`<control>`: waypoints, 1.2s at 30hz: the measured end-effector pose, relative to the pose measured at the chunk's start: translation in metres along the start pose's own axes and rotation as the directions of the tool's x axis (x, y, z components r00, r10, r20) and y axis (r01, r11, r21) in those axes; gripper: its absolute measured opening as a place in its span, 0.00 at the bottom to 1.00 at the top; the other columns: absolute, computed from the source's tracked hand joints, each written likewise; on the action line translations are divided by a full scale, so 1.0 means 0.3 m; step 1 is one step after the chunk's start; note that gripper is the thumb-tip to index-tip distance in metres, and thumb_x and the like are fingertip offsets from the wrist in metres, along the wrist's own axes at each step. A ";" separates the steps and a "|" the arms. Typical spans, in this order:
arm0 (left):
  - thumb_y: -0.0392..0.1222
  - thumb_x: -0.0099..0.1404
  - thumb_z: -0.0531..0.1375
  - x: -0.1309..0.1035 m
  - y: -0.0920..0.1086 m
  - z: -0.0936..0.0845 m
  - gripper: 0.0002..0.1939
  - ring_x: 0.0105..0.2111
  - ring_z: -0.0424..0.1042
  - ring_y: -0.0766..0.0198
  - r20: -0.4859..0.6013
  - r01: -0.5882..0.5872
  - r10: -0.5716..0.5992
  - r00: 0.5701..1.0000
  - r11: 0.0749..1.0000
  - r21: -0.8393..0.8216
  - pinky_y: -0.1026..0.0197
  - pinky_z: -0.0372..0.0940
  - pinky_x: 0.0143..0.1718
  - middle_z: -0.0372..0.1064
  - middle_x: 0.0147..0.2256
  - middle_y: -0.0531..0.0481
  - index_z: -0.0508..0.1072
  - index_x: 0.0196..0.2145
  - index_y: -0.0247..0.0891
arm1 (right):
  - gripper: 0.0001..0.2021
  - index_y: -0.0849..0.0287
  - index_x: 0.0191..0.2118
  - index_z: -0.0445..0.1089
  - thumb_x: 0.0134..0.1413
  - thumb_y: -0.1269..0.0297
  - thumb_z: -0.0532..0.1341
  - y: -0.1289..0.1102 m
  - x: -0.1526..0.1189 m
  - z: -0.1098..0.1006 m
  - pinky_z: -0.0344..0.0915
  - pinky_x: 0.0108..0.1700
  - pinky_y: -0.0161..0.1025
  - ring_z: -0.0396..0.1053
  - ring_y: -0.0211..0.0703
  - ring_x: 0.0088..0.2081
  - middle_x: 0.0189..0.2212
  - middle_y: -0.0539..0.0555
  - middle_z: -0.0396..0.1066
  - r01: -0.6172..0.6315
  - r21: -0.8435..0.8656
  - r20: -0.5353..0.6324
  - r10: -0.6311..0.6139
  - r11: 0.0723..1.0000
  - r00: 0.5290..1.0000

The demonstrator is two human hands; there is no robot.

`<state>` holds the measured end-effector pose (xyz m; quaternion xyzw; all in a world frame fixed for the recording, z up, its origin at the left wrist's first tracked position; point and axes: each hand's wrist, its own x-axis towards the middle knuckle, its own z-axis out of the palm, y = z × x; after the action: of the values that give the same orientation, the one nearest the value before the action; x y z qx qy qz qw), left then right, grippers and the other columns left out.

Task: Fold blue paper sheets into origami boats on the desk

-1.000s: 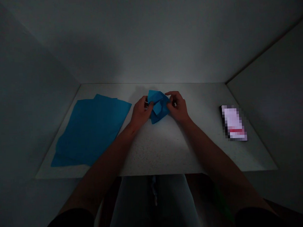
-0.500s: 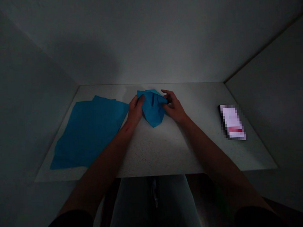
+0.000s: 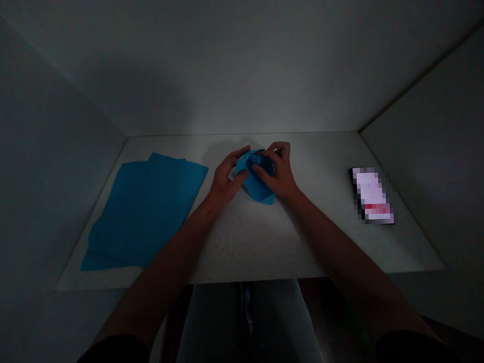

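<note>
Between my hands, over the back middle of the table, is a piece of blue paper (image 3: 260,191), folded and curled into an open pocket shape. My left hand (image 3: 226,179) grips its left edge, thumb on the near side and fingers behind. From the right, my right hand (image 3: 280,172) pinches the upper right part, its thumb inside the curled opening. The fingers hide some of the folds. Left of my left hand lie flat blue sheets (image 3: 140,211), overlapping one another with uneven edges.
A phone (image 3: 372,195) with a lit, pixelated screen lies at the right of the pale table (image 3: 244,250). Walls (image 3: 238,70) enclose the table at the back and both sides. My legs are below its front edge.
The folded blue paper has turned and shifted slightly right. My left hand has moved right along with it, and my right thumb has gone into the opening. The flat sheets and phone stay put.
</note>
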<state>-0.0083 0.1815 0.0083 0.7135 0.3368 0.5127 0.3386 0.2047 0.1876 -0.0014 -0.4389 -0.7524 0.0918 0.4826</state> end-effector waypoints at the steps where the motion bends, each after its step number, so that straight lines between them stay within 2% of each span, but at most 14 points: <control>1: 0.56 0.74 0.64 0.000 0.007 0.002 0.17 0.67 0.72 0.48 0.027 -0.020 0.019 0.999 0.999 0.031 0.39 0.67 0.69 0.74 0.66 0.41 0.78 0.54 0.46 | 0.20 0.50 0.55 0.75 0.65 0.46 0.70 -0.006 -0.002 0.000 0.73 0.54 0.60 0.66 0.60 0.54 0.53 0.61 0.59 -0.010 -0.001 -0.008 0.010 1.000 1.000; 5: 0.58 0.74 0.64 -0.001 0.021 0.010 0.15 0.66 0.73 0.48 0.099 -0.087 0.078 0.992 0.993 0.084 0.38 0.67 0.69 0.73 0.65 0.40 0.78 0.47 0.46 | 0.17 0.51 0.52 0.75 0.66 0.47 0.69 -0.033 -0.006 0.000 0.71 0.56 0.61 0.66 0.61 0.55 0.53 0.61 0.60 -0.042 0.030 -0.024 0.043 0.999 0.999; 9: 0.58 0.74 0.64 -0.002 0.013 0.013 0.14 0.65 0.74 0.48 0.097 -0.123 0.117 0.988 0.991 0.058 0.39 0.68 0.68 0.73 0.65 0.40 0.76 0.42 0.44 | 0.09 0.51 0.46 0.74 0.73 0.52 0.63 -0.054 0.007 -0.007 0.71 0.54 0.56 0.67 0.54 0.51 0.48 0.58 0.62 -0.031 0.107 -0.076 0.040 0.994 0.996; 12: 0.57 0.77 0.61 0.000 0.001 0.012 0.16 0.63 0.76 0.50 0.009 -0.064 0.064 0.998 0.996 0.060 0.41 0.71 0.64 0.75 0.63 0.39 0.74 0.39 0.42 | 0.11 0.51 0.41 0.71 0.73 0.51 0.62 -0.054 0.025 -0.018 0.70 0.50 0.50 0.67 0.49 0.46 0.42 0.55 0.64 -0.025 0.243 -0.121 0.056 0.970 0.991; 15: 0.56 0.78 0.59 0.003 -0.018 0.008 0.16 0.58 0.78 0.52 -0.109 0.002 0.003 0.994 0.999 0.050 0.47 0.74 0.58 0.77 0.60 0.40 0.73 0.40 0.41 | 0.16 0.51 0.36 0.66 0.72 0.47 0.62 -0.039 0.039 -0.025 0.68 0.45 0.46 0.66 0.46 0.40 0.35 0.51 0.64 -0.064 0.390 -0.132 0.125 0.919 0.983; 19: 0.56 0.79 0.59 0.003 -0.048 0.004 0.14 0.47 0.80 0.58 -0.228 0.085 -0.083 0.970 0.996 0.000 0.57 0.74 0.46 0.80 0.47 0.46 0.73 0.44 0.43 | 0.21 0.51 0.33 0.62 0.71 0.42 0.61 0.015 0.047 -0.022 0.65 0.38 0.43 0.61 0.44 0.33 0.30 0.48 0.58 -0.132 0.504 -0.185 0.256 0.854 0.949; 22: 0.59 0.79 0.60 0.004 -0.067 0.003 0.16 0.37 0.76 0.62 -0.288 0.148 -0.145 0.946 0.989 -0.014 0.61 0.71 0.38 0.75 0.37 0.51 0.71 0.42 0.43 | 0.23 0.50 0.33 0.60 0.70 0.38 0.59 0.067 0.050 -0.025 0.66 0.38 0.43 0.61 0.44 0.32 0.29 0.48 0.56 -0.172 0.495 -0.255 0.332 0.852 0.908; 28: 0.65 0.76 0.62 0.013 -0.072 0.010 0.22 0.32 0.71 0.65 -0.307 0.184 -0.207 0.929 0.977 -0.104 0.64 0.68 0.33 0.70 0.33 0.53 0.69 0.38 0.43 | 0.24 0.50 0.38 0.63 0.69 0.34 0.59 0.114 0.049 -0.054 0.69 0.39 0.42 0.66 0.45 0.36 0.32 0.49 0.59 -0.244 0.394 -0.367 0.395 0.886 0.842; 32: 0.65 0.75 0.63 0.014 -0.057 0.014 0.23 0.30 0.70 0.66 -0.270 0.200 -0.233 0.934 0.969 -0.142 0.65 0.67 0.31 0.70 0.32 0.53 0.68 0.37 0.43 | 0.24 0.48 0.46 0.64 0.67 0.31 0.61 0.120 0.039 -0.058 0.65 0.32 0.38 0.66 0.43 0.33 0.32 0.47 0.60 -0.311 0.446 -0.317 0.473 0.839 0.822; 36: 0.63 0.75 0.64 0.014 -0.063 0.008 0.21 0.29 0.72 0.66 -0.228 0.293 -0.331 0.916 0.938 -0.184 0.65 0.66 0.29 0.72 0.31 0.53 0.69 0.38 0.43 | 0.27 0.47 0.49 0.64 0.64 0.29 0.64 0.143 0.034 -0.067 0.61 0.27 0.36 0.65 0.41 0.29 0.29 0.46 0.61 -0.369 0.510 -0.239 0.540 0.777 0.807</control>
<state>-0.0074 0.1948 -0.0060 0.5518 0.4490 0.5628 0.4210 0.2440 0.2152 -0.0085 -0.4990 -0.4748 0.2901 0.6644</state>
